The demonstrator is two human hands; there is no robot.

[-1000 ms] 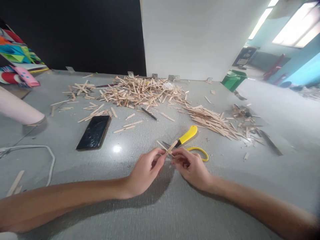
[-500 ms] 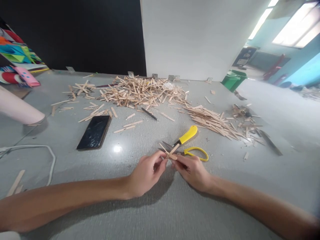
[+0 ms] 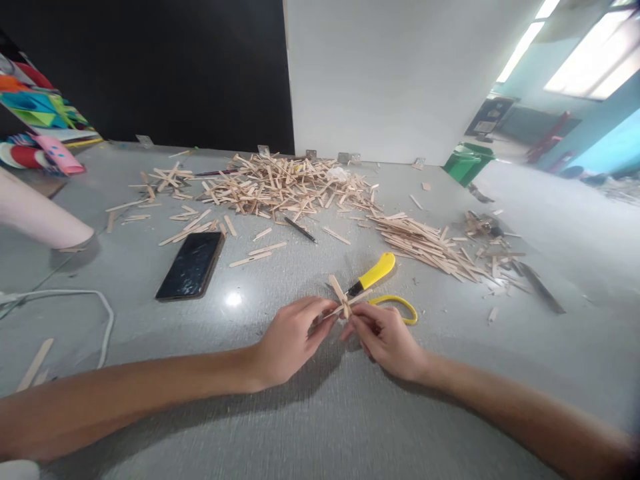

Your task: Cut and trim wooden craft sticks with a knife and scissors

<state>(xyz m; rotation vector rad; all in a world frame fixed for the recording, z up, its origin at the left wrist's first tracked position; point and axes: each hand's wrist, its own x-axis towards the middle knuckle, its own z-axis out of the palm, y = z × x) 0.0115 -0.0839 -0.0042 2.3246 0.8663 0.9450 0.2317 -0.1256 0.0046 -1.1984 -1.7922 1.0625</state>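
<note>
Both my hands meet over the grey table near its front. My left hand (image 3: 293,337) and my right hand (image 3: 385,337) each pinch a small cross of short wooden sticks (image 3: 344,299) between their fingertips. The cross stands tilted, one stick pointing up and away. Just behind it lie yellow-handled scissors (image 3: 383,283), partly hidden by the sticks and my right fingers.
A dark phone (image 3: 190,265) lies to the left. A big heap of wooden sticks (image 3: 280,187) fills the back, another pile (image 3: 430,243) sits to the right. A white cable (image 3: 75,300) curls at far left beside another person's sleeve (image 3: 40,220). A green bin (image 3: 467,160) stands beyond the table.
The crossed sticks have turned between my fingertips, one stick now pointing more upright. My hands stayed in the same spot, fingers shifting slightly.
</note>
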